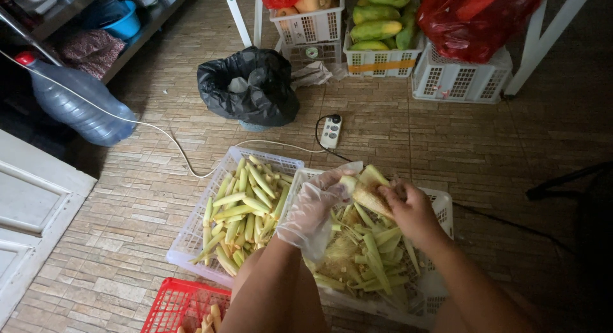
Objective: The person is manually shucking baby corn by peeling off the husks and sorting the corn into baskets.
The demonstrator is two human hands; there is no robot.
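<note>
Two hands, left hand (317,205); right hand (408,208); one corn ear (369,191); two white baskets (191,234).

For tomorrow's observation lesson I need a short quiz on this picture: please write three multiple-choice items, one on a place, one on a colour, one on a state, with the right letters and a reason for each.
1. Where is the black bin bag?
A. on the floor beyond the white baskets
B. inside the red basket
C. on the shelf

2. What colour is the small basket at the bottom edge?
A. blue
B. red
C. black

3. How is the left hand covered?
A. bare
B. in a thick wool mitten
C. in a clear plastic glove

Answers:
1 A, it stands on the tiles past the basket of corn.
2 B, its mesh is red.
3 C, thin see-through plastic wraps it, while the right hand is bare on the corn ear.
</note>
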